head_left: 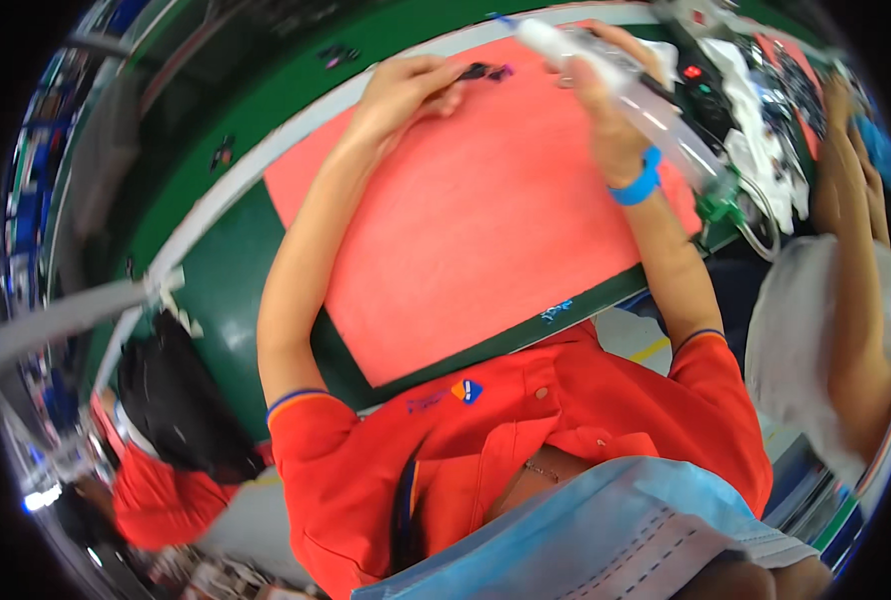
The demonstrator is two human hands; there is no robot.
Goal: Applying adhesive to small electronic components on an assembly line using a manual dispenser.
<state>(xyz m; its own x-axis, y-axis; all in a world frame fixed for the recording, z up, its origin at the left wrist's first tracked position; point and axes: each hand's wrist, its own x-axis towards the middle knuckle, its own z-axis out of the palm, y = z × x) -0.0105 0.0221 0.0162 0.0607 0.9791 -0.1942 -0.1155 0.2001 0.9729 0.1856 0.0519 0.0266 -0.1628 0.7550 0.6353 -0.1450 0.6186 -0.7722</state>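
Nearest the camera, your blue face mask (606, 530) is covering the lower edge, and your red shirt (446, 420) is showing just past it. Beyond it, a salmon-pink sheet (466, 230) is covering much of the green tabletop (216, 270).

On your right side, a clear hose (772, 215) is meeting a green fitting (721, 205) at the near end of a syringe-like dispenser (671, 130). Your right hand (611, 95), with a blue band (638, 182) at its wrist, is grasping the dispenser near its white front end; blur is hiding the exact finger placement. Your left hand (406, 95) is pinching a small dark part (486, 72) with a pinkish end, above the sheet's far side.

You seem to be positioning part and dispenser: the blue tip is pointing toward the far side, apart from the part. Bringing them together would be calling for a steady left pinch and a careful turn of the right wrist.

Farther out, a pale rail (426, 52) is bordering the tabletop, and more small dark pieces (341, 57) are lying on the green surface (276, 90) beyond.
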